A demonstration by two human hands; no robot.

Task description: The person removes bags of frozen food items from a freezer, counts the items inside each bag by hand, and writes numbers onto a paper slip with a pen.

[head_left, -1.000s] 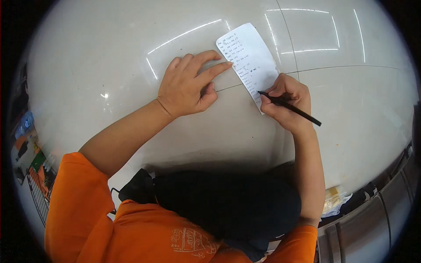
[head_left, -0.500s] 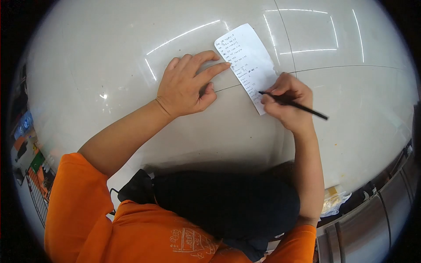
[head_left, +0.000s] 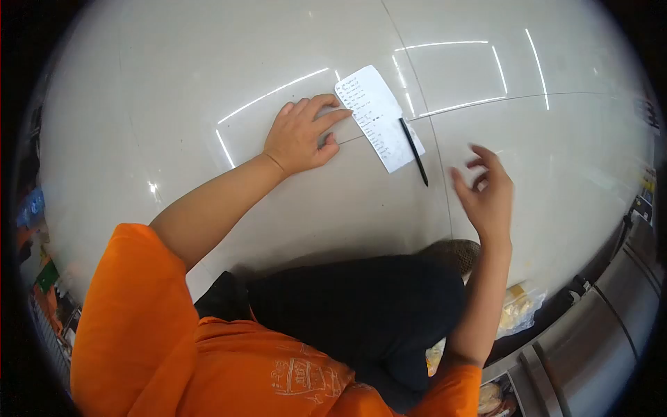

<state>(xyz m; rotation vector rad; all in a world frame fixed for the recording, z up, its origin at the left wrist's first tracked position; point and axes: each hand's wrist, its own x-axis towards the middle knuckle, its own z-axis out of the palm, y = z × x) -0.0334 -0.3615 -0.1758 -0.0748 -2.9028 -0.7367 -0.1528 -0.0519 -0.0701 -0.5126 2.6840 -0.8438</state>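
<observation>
A white sheet of paper [head_left: 372, 94] with a handwritten list lies on the tiled floor. My left hand [head_left: 302, 132] rests at the paper's left edge, fingers apart, with the index fingertip touching or very near that edge. Across the lower right part of the sheet lies a black pen [head_left: 415, 153], one end reaching past the paper onto the tile. To the right of the pen, apart from it, my right hand [head_left: 488, 191] is raised with nothing in it. Its fingers are curved and spread, slightly blurred.
Glossy pale floor tiles [head_left: 333, 215] reflect ceiling lights around the paper. Bagged goods [head_left: 521, 309] lie by my right forearm, beside a grey metal unit [head_left: 590, 347]. Assorted items, a blue one [head_left: 31, 207] among them, line the left edge. My bent leg [head_left: 354, 306] is in front.
My right hand has let go of the pen, which now lies on the paper, and has moved right, away from it. The left hand stays at the paper's edge. The view has shifted slightly.
</observation>
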